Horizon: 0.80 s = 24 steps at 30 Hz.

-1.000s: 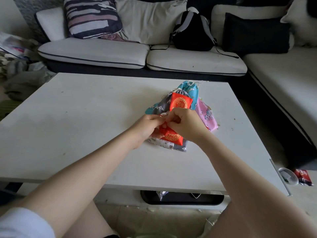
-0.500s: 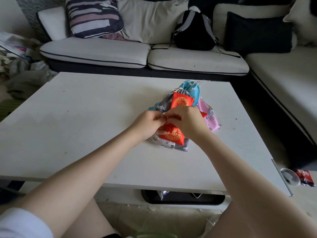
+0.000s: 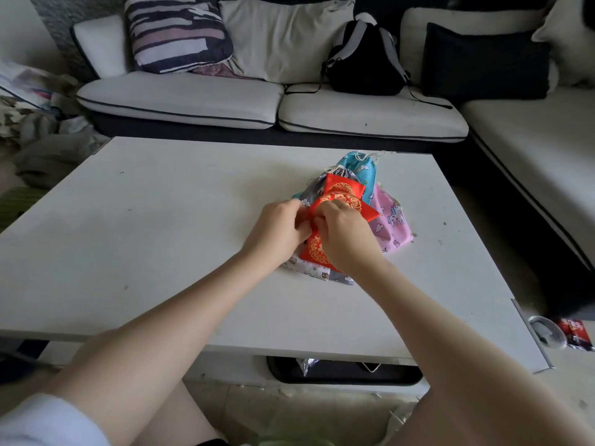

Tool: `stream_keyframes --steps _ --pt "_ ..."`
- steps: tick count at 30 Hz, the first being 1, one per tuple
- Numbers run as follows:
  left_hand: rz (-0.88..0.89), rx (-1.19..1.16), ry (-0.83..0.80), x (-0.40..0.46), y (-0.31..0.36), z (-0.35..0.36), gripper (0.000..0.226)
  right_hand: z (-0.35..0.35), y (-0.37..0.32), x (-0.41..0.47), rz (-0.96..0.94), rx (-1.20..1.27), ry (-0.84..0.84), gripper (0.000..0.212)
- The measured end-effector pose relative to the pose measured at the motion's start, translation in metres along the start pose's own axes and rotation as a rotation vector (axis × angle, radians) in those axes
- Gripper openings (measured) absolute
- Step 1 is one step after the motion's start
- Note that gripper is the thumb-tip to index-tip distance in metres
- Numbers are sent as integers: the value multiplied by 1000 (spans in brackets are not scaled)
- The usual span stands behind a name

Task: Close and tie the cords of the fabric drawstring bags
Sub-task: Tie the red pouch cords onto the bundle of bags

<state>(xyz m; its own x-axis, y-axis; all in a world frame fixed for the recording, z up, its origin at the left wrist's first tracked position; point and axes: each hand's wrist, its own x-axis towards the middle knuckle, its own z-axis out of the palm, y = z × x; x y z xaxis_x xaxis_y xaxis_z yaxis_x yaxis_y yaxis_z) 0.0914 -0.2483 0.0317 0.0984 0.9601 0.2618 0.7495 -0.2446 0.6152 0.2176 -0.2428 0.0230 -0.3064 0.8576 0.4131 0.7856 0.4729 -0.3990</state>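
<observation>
Your left hand [image 3: 279, 231] and right hand [image 3: 346, 235], touching, both pinch the red bag [image 3: 317, 251]; 1 more red bag [image 3: 344, 189] lies just beyond your fingers.

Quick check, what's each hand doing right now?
Left hand: fingers curled, pinching the red bag at its gathered top.
Right hand: also pinching the red bag's top; the cord itself is hidden by the fingers.

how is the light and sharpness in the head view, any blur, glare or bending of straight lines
Head view: soft, dim daylight, no glare; the white rectangular table edges bow from wide-angle distortion; the left hand and right hand on the red embroidered fabric bag look slightly soft.
</observation>
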Motion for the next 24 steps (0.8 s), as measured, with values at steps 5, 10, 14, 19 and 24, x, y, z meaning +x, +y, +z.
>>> stream_keyframes --steps 5,10,14,19,24 --pt "92 -80 38 4 -5 -1 9 -16 2 2 506 892 -226 24" --pt "150 -77 76 9 -5 -1 8 -18 8 0 693 1357 -309 21" --pt "206 -71 100 7 -10 -1 6 -21 4 4 810 1338 -301 24" --pt "216 -111 164 4 -9 5 9 -20 3 8 864 1313 -224 19" --pt "201 -44 130 6 -13 7 15 -20 7 6 850 1250 -249 14"
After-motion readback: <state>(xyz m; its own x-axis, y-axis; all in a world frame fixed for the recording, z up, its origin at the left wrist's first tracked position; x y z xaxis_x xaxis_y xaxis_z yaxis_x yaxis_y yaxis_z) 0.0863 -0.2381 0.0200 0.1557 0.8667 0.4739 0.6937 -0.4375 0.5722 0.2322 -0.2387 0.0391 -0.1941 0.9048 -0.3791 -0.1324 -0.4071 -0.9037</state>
